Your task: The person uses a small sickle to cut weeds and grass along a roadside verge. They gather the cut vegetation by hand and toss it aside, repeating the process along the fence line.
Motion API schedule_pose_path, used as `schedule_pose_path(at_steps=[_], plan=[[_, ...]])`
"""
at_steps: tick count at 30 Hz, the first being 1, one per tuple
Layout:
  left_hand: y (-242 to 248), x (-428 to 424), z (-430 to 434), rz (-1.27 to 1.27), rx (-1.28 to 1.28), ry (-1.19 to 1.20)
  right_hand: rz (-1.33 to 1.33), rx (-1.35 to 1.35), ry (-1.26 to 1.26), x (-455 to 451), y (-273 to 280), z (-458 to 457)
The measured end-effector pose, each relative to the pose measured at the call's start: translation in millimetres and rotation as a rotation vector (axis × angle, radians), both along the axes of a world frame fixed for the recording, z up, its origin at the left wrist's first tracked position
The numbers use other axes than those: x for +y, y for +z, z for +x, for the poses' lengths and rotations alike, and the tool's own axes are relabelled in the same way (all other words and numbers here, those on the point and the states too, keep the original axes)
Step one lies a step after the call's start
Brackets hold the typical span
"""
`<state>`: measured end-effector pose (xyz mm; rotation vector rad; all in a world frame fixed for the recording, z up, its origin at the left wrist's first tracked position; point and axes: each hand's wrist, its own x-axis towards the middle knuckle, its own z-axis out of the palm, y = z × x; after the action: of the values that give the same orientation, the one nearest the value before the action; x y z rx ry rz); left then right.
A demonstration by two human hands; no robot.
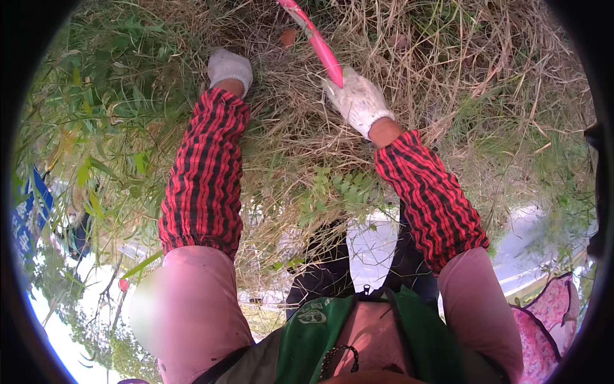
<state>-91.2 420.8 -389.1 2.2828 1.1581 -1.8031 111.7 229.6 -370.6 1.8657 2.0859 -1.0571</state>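
Note:
My left hand [230, 71], in a white knitted work glove, reaches down into the grass at the upper left; its fingers are hidden in the stems. My right hand [357, 102], in a soiled white glove, is by the lower end of a pink handle-like rod [322, 48], which runs up out of the picture's top edge. The rod's tip overlaps the glove; whether the fingers close on it cannot be told. Dry grass [288, 103] lies matted between and under both hands. Both forearms wear red and black checked sleeves.
Green weeds [110, 72] grow at the left, and a small leafy plant [340, 189] below the hands. A reddish-brown piece [288, 37] lies in the grass. A paved road [518, 245] shows at the lower right, a blue banner [33, 211] at the left edge.

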Motion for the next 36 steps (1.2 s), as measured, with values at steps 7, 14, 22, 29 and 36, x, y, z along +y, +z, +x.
schedule_pose_path(at_steps=[7, 14, 22, 29, 36], plan=[[1.9, -18.6, -5.9, 0.018, -0.124, 0.059, -0.078, 0.146, -0.254, 114.3, -32.4, 7.0], [59.9, -28.7, 24.5, 0.135, -0.298, 0.097, -0.477, -0.02, -0.723, -112.6, 126.9, 69.1], [66.6, -43.8, 27.7, 0.052, -0.339, -0.003, -0.016, 0.223, -0.451, 11.2, 135.6, 106.4], [63.0, -41.6, 6.5, 0.152, -0.518, 0.035, -0.527, 0.092, -0.402, 96.3, 19.4, 70.1], [73.2, -36.5, 33.6, 0.095, -0.635, -0.007, -0.464, -0.039, -0.491, -113.0, 167.4, 101.3]])
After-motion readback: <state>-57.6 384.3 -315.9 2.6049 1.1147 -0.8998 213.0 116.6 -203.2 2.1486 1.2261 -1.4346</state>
